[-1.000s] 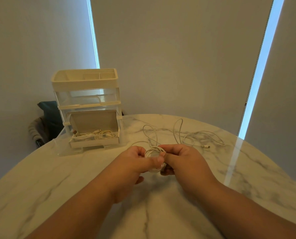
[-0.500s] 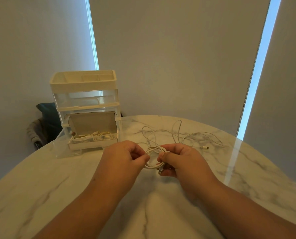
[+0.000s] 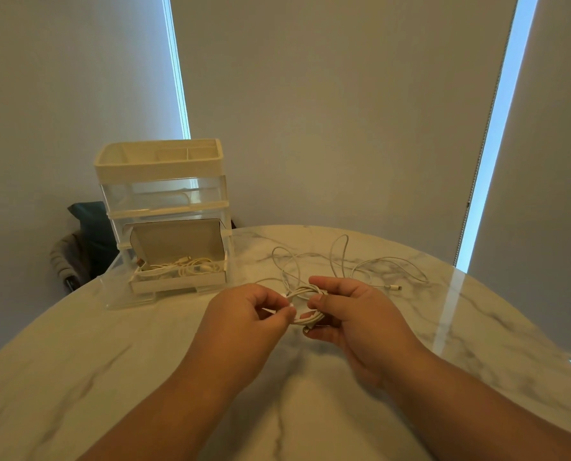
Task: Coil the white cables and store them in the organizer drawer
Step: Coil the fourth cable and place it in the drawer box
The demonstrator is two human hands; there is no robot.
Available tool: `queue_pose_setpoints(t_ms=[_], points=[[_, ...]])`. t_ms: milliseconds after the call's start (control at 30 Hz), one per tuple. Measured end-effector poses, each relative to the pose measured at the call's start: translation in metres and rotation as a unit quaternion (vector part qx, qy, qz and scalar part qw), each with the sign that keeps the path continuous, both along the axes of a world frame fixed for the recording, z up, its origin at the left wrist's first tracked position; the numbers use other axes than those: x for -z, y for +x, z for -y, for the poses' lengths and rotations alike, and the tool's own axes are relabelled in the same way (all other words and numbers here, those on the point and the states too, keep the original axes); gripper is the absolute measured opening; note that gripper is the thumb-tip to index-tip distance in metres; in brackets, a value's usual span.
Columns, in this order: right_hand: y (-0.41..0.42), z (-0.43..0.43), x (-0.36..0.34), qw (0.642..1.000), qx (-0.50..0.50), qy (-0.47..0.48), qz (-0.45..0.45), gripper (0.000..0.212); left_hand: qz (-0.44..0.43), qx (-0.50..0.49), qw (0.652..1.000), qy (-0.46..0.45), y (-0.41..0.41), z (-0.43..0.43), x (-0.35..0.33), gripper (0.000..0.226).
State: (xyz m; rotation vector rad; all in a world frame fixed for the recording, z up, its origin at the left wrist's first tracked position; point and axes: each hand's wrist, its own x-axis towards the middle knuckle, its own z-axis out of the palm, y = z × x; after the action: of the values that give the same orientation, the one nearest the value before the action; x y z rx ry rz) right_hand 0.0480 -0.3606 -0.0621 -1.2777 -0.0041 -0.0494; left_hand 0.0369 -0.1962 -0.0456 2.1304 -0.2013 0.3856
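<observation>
Head view: left hand (image 3: 244,316) and right hand (image 3: 355,314) fingers pinch thin white cable coil (image 3: 305,293); likely springy, grip across loops; tail (image 3: 390,260) 1 o'clock.

- Two hands at 6 o'clock: left hand (image 3: 244,314) and right hand (image 3: 354,314).
- One coil (image 3: 305,294) between them, gripped by both.
- One tangle of loops (image 3: 344,257) at 1 o'clock, with one plug (image 3: 393,287) showing. Whether that is one cable or more, I can't tell.
- One organizer (image 3: 161,207) at 10 o'clock.
- Two drawers in it: upper drawer (image 3: 164,193) closed, lower drawer (image 3: 114,291) pulled out.
- One tray (image 3: 157,168) on top, with at least three compartments.
- One box (image 3: 177,282) in the lower drawer, lid up. The cables (image 3: 184,265) inside are too tangled to count.
- One table (image 3: 111,361).
- Three blinds (image 3: 327,111), with two strips of daylight (image 3: 177,78) between them.
- One chair (image 3: 77,251) at 9 o'clock.
</observation>
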Motion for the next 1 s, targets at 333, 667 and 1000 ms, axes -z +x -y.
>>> queue_pose_setpoints(t_ms=[333, 667, 1000], points=[[-0.005, -0.002, 0.001, 0.977, 0.033, -0.201, 0.066, 0.032, 0.109, -0.023, 0.987, 0.118, 0.006, -0.001, 0.0, 0.015], [-0.003, 0.005, -0.003, 0.99, 0.004, -0.134, 0.045, 0.029, -0.027, 0.031, 0.998, -0.044, 0.005, -0.008, 0.002, 0.017], [0.002, 0.007, -0.003, 0.995, -0.039, -0.086, 0.033, 0.021, -0.274, 0.158, 0.886, -0.34, 0.004, -0.005, -0.004, 0.026]])
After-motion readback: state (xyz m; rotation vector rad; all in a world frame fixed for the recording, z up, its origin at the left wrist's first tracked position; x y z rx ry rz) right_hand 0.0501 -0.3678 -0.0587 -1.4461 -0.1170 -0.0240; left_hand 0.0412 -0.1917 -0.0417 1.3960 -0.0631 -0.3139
